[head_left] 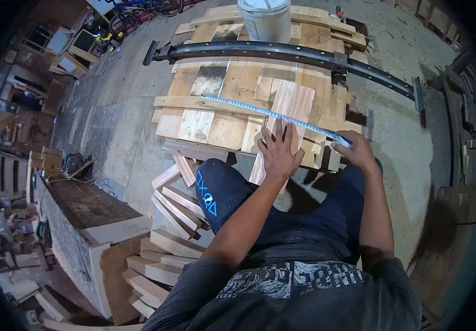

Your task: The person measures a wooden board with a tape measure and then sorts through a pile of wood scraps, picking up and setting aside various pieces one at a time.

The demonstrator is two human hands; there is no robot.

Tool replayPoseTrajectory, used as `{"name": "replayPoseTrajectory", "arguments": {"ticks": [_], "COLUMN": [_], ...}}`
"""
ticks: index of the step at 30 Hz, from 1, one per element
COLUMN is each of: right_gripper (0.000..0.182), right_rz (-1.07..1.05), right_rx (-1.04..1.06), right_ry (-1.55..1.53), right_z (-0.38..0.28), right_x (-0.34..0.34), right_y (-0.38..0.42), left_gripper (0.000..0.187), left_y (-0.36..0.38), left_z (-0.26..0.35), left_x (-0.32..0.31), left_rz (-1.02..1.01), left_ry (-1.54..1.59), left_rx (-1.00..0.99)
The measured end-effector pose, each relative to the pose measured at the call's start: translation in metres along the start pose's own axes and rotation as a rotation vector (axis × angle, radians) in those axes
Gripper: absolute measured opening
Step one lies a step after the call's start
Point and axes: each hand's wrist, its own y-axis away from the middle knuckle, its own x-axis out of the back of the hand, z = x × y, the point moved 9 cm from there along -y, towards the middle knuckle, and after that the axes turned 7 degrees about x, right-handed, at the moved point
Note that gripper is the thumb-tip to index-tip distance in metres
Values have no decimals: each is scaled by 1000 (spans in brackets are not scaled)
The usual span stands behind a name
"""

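At far left, an open-topped wooden box (91, 220) stands on the workshop floor. Between it and your left leg, short wooden offcuts (171, 207) lie loosely heaped on the floor, beside the near edge of a slatted wooden pallet (196, 126).

The pallet spreads out in front of your knees. Across its far part lies a long black bar clamp (249, 49), with a white plastic bucket (265, 22) just beyond.

From its free end at the left of the pallet, the pale blade of your tape measure (257, 109) runs rightward and slightly toward you, over a pinkish wooden board (293, 99). The board's long axis points away from you, leaning a little to the right, so blade and board cross steeply. The board's near end juts past the pallet's edge toward your knees.

Your left hand (281, 160) lies flat on the board, on your side of the blade, fingers spread, released and pointing away. The fingertips are just beside the blade; whether they touch it, you cannot tell. This is the hand nearer the crossing.

Farther right, beyond the board, your right hand (359, 151) grasps the tape's case, thumb toward you and fingers curled over the far side.
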Motion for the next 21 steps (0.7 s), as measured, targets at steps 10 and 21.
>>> {"name": "replayPoseTrajectory", "arguments": {"ticks": [10, 21], "right_gripper": [41, 43], "right_rz": [14, 21], "right_rx": [10, 19], "right_ry": [-10, -3], "right_z": [4, 6], "right_x": [-2, -2], "right_y": [0, 0], "left_gripper": [81, 80], "left_y": [0, 0], "left_z": [0, 0], "left_x": [-1, 0], "left_rz": [-11, 4], "left_ry": [-31, 8], "left_rx": [16, 5]}}
